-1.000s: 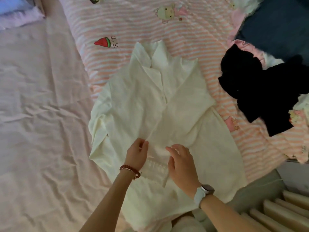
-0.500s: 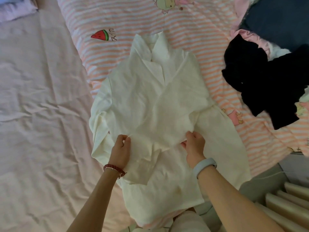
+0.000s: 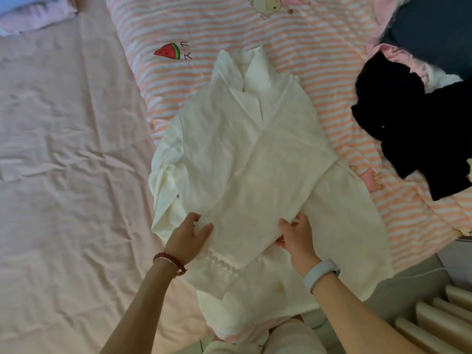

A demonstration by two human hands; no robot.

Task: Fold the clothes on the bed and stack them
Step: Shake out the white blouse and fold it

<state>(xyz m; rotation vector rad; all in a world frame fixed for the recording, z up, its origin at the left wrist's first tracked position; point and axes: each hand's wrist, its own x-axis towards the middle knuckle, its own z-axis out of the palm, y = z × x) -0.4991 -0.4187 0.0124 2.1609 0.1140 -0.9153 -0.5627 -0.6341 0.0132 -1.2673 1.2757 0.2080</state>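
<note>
A cream collared garment (image 3: 245,159) lies spread on the bed, collar away from me, one sleeve folded diagonally across its front. My left hand (image 3: 190,236), with a red bead bracelet at the wrist, holds the left edge of that folded sleeve near its scalloped cuff. My right hand (image 3: 296,233), with a pale wristband, grips the sleeve's right edge, thumb under the cloth. A heap of black clothes (image 3: 408,123) lies at the right on the striped quilt.
The pink-and-white striped quilt (image 3: 255,29) with cartoon prints covers the far part of the bed. A wrinkled pink sheet (image 3: 63,175) fills the left. A dark blue cloth (image 3: 434,31) and pink clothes lie at top right. Slatted cream furniture (image 3: 439,315) stands at bottom right.
Both hands moved apart from the garment's middle to the two edges of the folded sleeve, which now lies flatter and wider across the front.
</note>
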